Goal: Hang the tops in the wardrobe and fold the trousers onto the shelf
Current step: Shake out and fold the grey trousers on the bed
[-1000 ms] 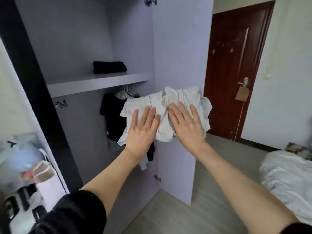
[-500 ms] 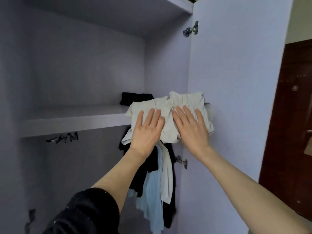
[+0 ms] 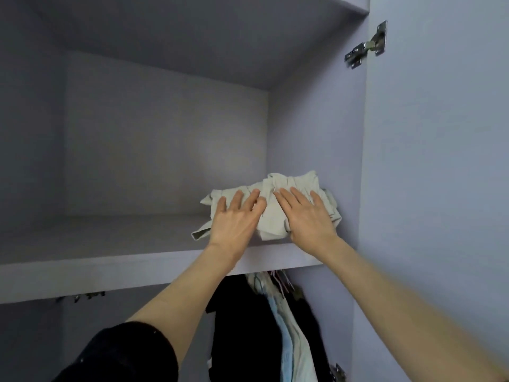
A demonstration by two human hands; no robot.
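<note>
From the head view, we have the folded pale trousers (image 3: 278, 213) lying on the shelf (image 3: 115, 260) at its right end, beside the wardrobe's side wall; our left hand (image 3: 234, 221) and right hand (image 3: 305, 219) lie flat on top, fingers straight and spread; tops (image 3: 264, 326) hang below. We judge this the placing step; next we need only lift both palms away without dragging the fold.

Folded pale trousers (image 3: 275, 213) sit on the wardrobe shelf (image 3: 110, 260), at the right end by the side wall. Left hand (image 3: 234, 219) and right hand (image 3: 305, 219) both lie flat on top, fingers straight. Hanging tops (image 3: 275, 326) below the shelf. Door hinge (image 3: 366, 45) upper right.
</note>
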